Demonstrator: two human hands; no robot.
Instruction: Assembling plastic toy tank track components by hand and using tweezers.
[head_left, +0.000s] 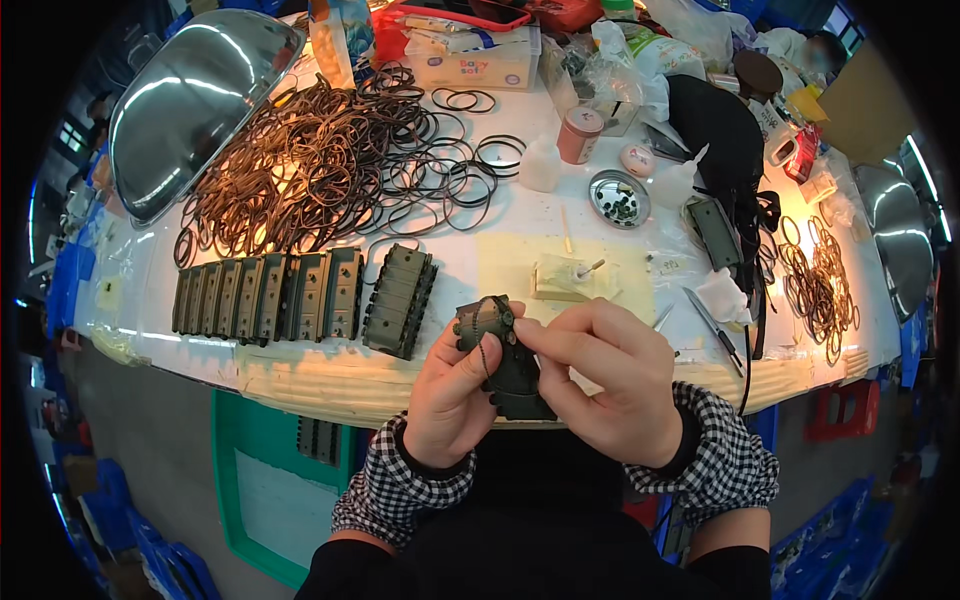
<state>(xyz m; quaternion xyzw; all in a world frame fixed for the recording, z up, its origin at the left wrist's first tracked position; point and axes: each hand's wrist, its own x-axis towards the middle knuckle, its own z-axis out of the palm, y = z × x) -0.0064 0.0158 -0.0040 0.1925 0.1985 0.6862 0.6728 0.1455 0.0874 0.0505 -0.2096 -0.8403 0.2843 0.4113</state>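
Observation:
My left hand [452,385] is closed around a dark green model tank hull [518,375] near the table's front edge. A thin dark track band [478,328] loops over the upper end of this hull, by its small wheels, and hangs past my left thumb. The fingers of my right hand [610,375] are pinched together at the hull's right side, close to the wheels. What lies between those fingertips is too small to make out. Left of my hands, a similar green hull [398,302] lies at the end of a row of several more hulls [265,298].
A large tangled heap of dark bands [320,165] covers the back left, beside a shiny lamp shade [195,110]. Ahead are a yellowish block [575,278] and a round metal dish [620,199] with small dark parts. A knife [715,332] and more bands [820,285] lie right.

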